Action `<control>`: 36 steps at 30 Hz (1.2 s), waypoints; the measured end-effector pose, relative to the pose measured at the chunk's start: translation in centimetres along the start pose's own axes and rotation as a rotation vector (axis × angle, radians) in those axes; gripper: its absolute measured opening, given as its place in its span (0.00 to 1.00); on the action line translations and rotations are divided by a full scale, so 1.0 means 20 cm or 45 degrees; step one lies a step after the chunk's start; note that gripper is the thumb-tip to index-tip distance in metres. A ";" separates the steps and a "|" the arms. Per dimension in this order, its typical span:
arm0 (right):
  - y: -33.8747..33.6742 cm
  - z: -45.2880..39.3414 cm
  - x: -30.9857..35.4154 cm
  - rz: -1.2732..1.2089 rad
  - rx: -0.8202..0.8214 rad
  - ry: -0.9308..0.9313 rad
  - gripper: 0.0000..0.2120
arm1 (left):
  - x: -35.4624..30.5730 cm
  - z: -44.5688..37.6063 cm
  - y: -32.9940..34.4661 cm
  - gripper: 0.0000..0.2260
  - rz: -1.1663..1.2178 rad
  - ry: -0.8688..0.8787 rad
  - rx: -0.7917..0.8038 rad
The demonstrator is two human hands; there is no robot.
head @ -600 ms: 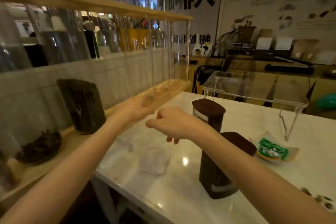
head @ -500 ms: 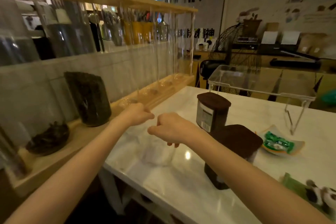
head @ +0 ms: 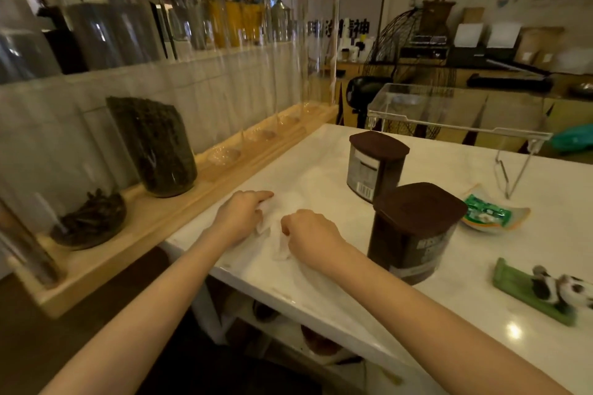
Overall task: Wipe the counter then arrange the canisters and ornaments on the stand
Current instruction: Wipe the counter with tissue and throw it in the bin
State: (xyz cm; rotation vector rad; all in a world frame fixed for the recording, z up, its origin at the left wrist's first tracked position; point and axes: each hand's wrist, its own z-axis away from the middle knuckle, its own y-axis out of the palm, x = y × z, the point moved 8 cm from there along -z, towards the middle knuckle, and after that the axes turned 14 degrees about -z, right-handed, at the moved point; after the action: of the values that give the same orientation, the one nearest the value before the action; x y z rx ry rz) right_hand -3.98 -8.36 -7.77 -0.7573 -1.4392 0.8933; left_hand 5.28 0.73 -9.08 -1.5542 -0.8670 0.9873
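Note:
A white cloth [head: 272, 228] lies flat on the white marble counter [head: 449, 308] near its left edge. My left hand [head: 239, 218] pinches the cloth's left side, and my right hand [head: 309, 239] grips its right side, both down on the counter. Right of my right hand stand two canisters with brown lids, the near one [head: 414, 231] and the far one [head: 375, 165]. A clear acrylic stand [head: 455, 125] rises at the counter's back. A green panda ornament [head: 545, 292] lies at the right, and a small dish with a green packet [head: 491, 213] sits behind it.
Along the left runs a wooden rack [head: 179, 212] holding tall glass tubes and a jar of dark leaves [head: 157, 144]. A black fan [head: 410, 74] stands behind the counter. A lower shelf shows under the counter edge.
Both hands came down from the air onto the counter and spread the white cloth flat there. My view tilted downward, and the panda ornament came into sight.

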 end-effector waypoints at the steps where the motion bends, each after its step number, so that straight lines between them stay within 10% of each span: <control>1: 0.00 0.01 0.00 -0.005 -0.017 -0.018 0.13 | -0.01 0.01 -0.01 0.22 -0.004 -0.001 -0.011; 21: -0.36 1.13 -0.27 -0.891 -0.450 0.193 0.11 | -0.75 0.82 -0.35 0.12 0.364 0.411 0.001; 31: 0.08 2.10 -0.78 -1.010 -0.540 0.641 0.08 | -1.23 1.57 0.38 0.22 0.426 0.556 0.514; 36: 0.45 2.33 -1.15 -1.058 -0.586 0.901 0.07 | -1.32 1.70 0.79 0.11 0.375 0.511 0.584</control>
State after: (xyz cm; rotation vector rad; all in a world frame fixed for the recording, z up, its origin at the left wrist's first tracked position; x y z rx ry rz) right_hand -49.43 -27.91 -26.17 -0.6183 -1.1359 -0.3424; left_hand -35.72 -13.03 -24.20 -1.4254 -0.1170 0.9505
